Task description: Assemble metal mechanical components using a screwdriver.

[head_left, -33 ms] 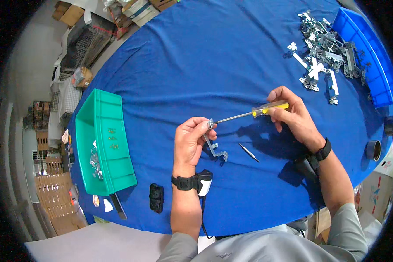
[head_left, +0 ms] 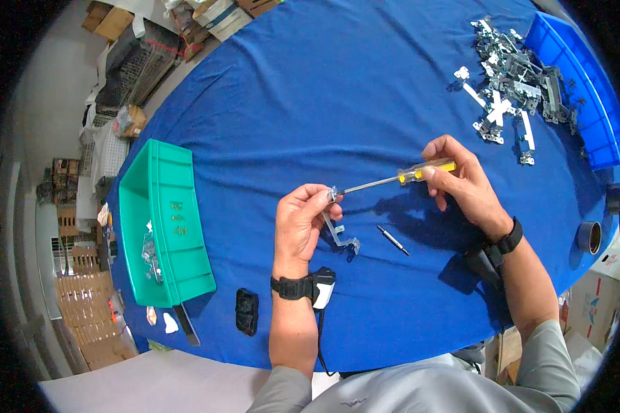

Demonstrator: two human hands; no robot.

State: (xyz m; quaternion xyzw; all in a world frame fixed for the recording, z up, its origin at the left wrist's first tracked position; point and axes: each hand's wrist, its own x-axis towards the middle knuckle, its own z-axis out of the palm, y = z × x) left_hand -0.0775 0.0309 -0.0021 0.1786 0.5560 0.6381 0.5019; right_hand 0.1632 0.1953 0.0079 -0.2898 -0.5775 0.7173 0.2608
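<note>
Above the worktop (head_left: pixel 289 117), the left hand (head_left: pixel 296 221) pinches a bracket (head_left: pixel 333 233); the right hand (head_left: pixel 463 186) holds a screwdriver (head_left: pixel 427 171) tip to it.

The head view, a wide fisheye, looks steeply down from above the near edge of the surface (head_left: pixel 289 103) toward its far side, near enough to show the left hand (head_left: pixel 297 220) and right hand (head_left: pixel 472 193) whole, taking in both side edges.

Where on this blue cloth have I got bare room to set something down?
Largest: the cloth beyond your left hand and right hand, between the green bin and the metal parts. Smaller: between the green bin and your left hand. Crowded: far right, metal parts heaped beside the blue bin; and between your hands, where the screwdriver runs.
</note>
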